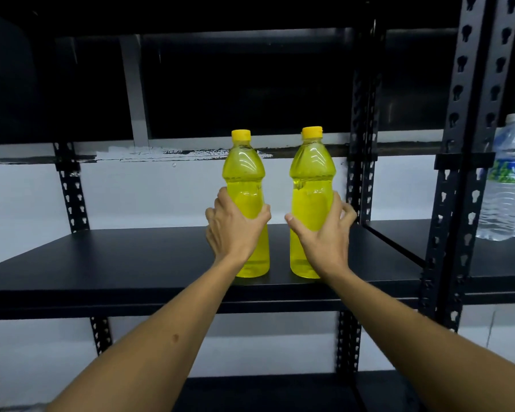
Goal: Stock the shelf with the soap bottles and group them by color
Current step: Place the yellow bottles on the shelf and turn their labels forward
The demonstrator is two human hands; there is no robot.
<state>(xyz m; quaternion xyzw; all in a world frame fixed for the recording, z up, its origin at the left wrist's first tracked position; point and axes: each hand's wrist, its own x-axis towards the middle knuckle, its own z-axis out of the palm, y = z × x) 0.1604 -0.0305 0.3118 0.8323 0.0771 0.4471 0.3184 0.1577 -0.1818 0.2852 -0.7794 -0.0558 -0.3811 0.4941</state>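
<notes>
each hand's grip, left hand (235,226) and right hand (324,230), wraps a yellow soap bottle (247,203) standing near the shelf (101,263) edge; a careless release could topple one.

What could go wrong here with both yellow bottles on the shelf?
Both bottles stand near the front edge of the shelf, so the left bottle or right bottle could tip forward on release. The left hand and right hand are close; either grip could knock its neighbour.
</notes>
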